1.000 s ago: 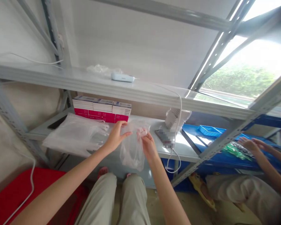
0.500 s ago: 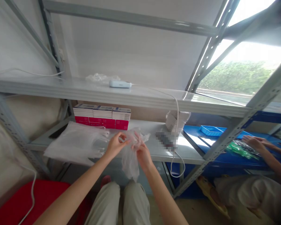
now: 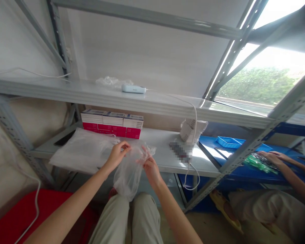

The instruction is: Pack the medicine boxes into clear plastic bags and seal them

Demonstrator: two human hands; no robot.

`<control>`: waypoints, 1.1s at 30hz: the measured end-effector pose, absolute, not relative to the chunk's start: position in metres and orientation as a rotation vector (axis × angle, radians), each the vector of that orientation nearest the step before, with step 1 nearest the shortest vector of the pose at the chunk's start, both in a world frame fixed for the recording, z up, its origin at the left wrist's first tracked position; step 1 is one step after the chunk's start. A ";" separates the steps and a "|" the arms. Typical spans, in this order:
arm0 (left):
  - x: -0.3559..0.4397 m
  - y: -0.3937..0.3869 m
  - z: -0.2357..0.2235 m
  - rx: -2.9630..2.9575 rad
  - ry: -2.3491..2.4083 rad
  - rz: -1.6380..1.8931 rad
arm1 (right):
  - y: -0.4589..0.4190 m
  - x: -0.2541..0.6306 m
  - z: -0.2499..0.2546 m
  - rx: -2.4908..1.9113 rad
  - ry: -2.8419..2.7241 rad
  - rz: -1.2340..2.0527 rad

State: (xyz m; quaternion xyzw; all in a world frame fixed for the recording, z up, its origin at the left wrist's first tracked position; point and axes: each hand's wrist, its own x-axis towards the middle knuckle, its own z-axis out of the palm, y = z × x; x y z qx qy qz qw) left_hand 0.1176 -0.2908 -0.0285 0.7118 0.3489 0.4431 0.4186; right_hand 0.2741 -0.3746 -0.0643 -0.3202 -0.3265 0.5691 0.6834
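A clear plastic bag (image 3: 128, 174) hangs between my hands over the front edge of the lower shelf, its bottom near my knees. My left hand (image 3: 118, 152) pinches the bag's upper left side between thumb and fingers. On the other side, my right hand (image 3: 150, 165) has its fingers closed on the bag's upper right part. Left of my hands lies a flat pile of translucent plastic bags (image 3: 78, 150) on the shelf. Behind that pile stands a row of white and red boxes (image 3: 112, 124).
A light blue device (image 3: 133, 88) with a white cable rests on the upper shelf (image 3: 167, 105). Right of my hands are a white packet (image 3: 191, 130) and a blurred-out item (image 3: 180, 151). A co-worker's hands (image 3: 271, 157) touch green and clear packets. A red stool (image 3: 20, 213) stands lower left.
My hands have moved apart, the left one to the left, and the bag between them is spread wider. The co-worker's hands have lowered onto the packets.
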 end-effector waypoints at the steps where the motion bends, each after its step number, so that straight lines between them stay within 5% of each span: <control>1: 0.117 -0.292 -0.030 1.770 0.873 1.091 | -0.374 0.275 -0.067 -0.712 -0.735 1.275; 13: 0.110 -0.278 -0.029 1.905 0.793 0.908 | -0.378 0.284 -0.087 -0.736 -0.823 1.226; 25: 0.110 -0.256 -0.026 2.021 0.849 0.958 | -0.347 0.348 -0.062 -1.161 -1.475 0.599; 33: 0.105 -0.256 -0.033 1.881 0.742 0.891 | -0.369 0.328 -0.083 -1.113 -1.334 0.817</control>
